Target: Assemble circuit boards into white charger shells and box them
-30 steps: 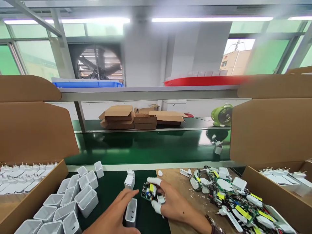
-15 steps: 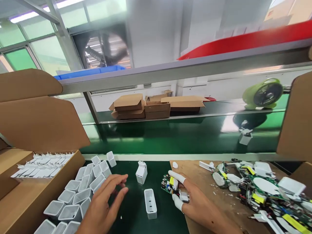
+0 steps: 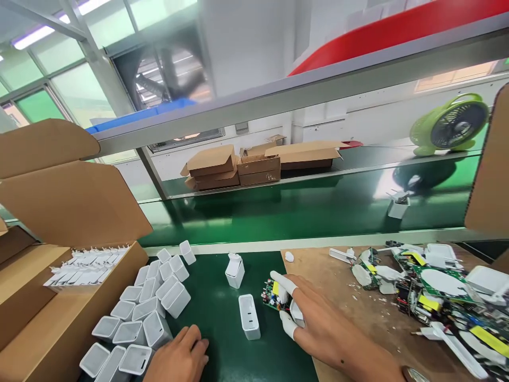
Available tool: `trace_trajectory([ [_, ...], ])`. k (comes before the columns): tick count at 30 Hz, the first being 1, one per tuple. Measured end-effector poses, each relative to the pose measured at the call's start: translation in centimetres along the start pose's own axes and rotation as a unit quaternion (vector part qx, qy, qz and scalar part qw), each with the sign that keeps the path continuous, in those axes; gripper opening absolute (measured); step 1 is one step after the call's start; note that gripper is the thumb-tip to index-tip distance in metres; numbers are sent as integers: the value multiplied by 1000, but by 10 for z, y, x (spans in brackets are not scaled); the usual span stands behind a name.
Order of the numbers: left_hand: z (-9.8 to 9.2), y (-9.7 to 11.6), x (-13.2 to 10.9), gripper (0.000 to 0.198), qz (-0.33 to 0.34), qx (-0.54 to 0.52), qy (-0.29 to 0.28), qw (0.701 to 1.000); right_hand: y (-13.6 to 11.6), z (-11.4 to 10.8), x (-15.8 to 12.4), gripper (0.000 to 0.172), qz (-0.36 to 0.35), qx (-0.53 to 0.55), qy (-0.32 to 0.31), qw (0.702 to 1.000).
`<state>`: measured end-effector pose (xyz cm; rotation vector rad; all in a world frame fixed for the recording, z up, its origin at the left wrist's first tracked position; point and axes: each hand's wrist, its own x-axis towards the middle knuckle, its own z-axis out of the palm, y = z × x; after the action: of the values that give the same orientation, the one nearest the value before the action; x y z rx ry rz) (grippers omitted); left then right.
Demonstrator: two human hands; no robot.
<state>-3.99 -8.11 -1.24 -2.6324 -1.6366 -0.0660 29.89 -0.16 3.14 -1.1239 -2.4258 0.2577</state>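
Observation:
My right hand (image 3: pixel 302 313), with white covers on its thumb and index finger, grips a small green circuit board (image 3: pixel 272 295) with a yellow-wrapped part. Low at the front, my left hand (image 3: pixel 181 356) lies with curled fingers beside the grey-white plastic housings (image 3: pixel 149 307); whatever may be under its fingers is hidden. Between the hands an open housing (image 3: pixel 249 318) stands on the green surface, slots visible in its bottom. Behind it is another housing with a white piece on top (image 3: pixel 235 270).
At left, a cardboard box (image 3: pixel 115 286) holds rows of white parts (image 3: pixel 89 267). Circuit boards with white pieces (image 3: pixel 437 286) are heaped on the brown board (image 3: pixel 345 339) at right. Further back are a green belt (image 3: pixel 278 209), cardboard boxes (image 3: pixel 258 170) and a green fan (image 3: pixel 451 124).
My left hand has moved down toward the front edge, and its fingers have curled in. My right hand keeps hold of the circuit board. The view has tilted slightly.

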Motion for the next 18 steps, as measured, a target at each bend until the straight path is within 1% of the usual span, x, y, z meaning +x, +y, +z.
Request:
trace_trajectory([
  [1,-7,0,4,28,-6,-18,27,999,-4,-3,1,43,7,13,1,1000],
  [3,-26,1,14,23,-16,-64,102,993,-10,-7,2,46,26,52,2,998],
  [6,-51,14,37,14,2,-151,211,966,-16,-2,1,60,63,136,1,989],
  [8,-59,30,56,12,38,-197,253,946,-17,5,0,68,74,191,4,979],
  [10,-59,49,74,14,83,-210,292,929,-19,13,-2,71,63,223,10,973],
  [12,-55,67,91,17,120,-182,334,917,-21,17,-4,73,45,228,15,972],
  [14,-52,80,102,20,147,-123,370,909,-22,18,-6,73,38,227,14,973],
  [16,-52,86,107,21,177,-63,377,907,-24,16,-7,72,44,238,19,970],
  [18,-55,85,108,29,216,-17,362,907,-25,12,-7,71,65,259,17,963],
])
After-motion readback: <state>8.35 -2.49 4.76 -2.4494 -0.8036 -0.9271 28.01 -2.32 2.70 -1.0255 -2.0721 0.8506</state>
